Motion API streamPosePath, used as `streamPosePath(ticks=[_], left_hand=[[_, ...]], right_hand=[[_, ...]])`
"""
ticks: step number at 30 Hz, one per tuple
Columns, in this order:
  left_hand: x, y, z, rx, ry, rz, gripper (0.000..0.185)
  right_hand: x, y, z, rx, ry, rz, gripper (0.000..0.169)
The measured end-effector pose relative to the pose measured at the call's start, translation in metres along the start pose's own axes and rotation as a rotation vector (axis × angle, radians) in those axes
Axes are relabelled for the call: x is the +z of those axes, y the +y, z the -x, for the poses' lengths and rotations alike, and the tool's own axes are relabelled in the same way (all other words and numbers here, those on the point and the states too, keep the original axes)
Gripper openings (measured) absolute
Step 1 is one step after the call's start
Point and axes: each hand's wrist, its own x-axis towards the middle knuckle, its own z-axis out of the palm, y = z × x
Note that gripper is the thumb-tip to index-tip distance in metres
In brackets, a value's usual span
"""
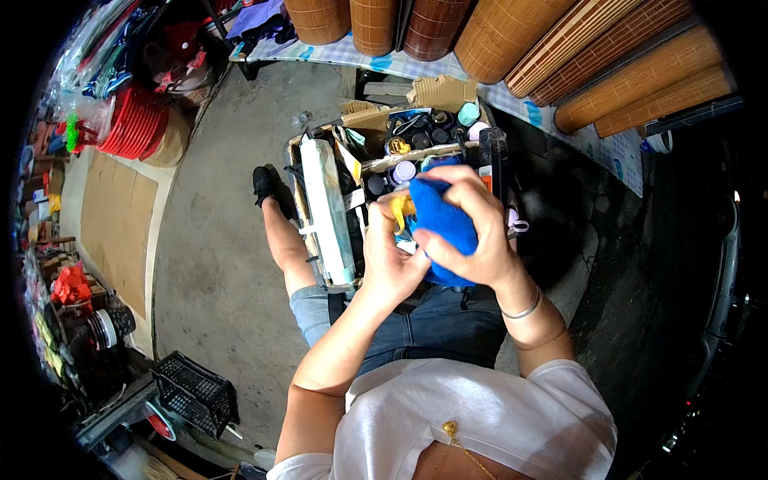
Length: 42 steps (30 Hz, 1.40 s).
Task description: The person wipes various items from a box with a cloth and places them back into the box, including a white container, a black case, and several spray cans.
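Note:
My right hand [489, 252] grips a bright blue cloth [443, 210], bunched around something above my lap. Pressed close beside it, my left hand [390, 264] holds an item with a yellow loop [399, 213]; fingers and cloth hide most of that item. Under both hands is an open cardboard box [444, 91] packed with bottles or cups. Among them are a mint-green lid [468, 114], a lilac lid [404, 171] and a gold-topped black one [398, 145]. A long white plastic-wrapped package [327, 210] lies along the box's left side.
Rolled bamboo blinds or mats [510, 36] stand on a cloth-covered table [384, 62] beyond the box. Stacked red plastic basins [135, 123] are at upper left. A black plastic crate [195, 393] sits on the concrete floor [222, 240] at lower left.

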Motion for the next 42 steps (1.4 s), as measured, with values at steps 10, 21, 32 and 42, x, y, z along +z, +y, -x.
streamPosePath(ticks=[10, 21, 32, 42], left_hand=[[-0.010, 0.002, 0.005, -0.010, -0.054, 0.011, 0.051], [-0.006, 0.007, 0.020, 0.077, -0.073, -0.070, 0.052], [-0.007, 0.003, 0.024, 0.083, -0.055, -0.043, 0.045], [-0.017, 0.007, 0.029, 0.143, -0.099, -0.024, 0.052]], right_hand=[[-0.012, 0.006, -0.008, 0.439, -0.013, -0.422, 0.037], [-0.011, -0.002, -0.022, 0.365, -0.151, -0.107, 0.032], [-0.004, -0.028, 0.000, 0.041, -0.133, 0.279, 0.032], [0.000, 0.007, 0.012, 0.321, -0.022, -0.200, 0.036]])
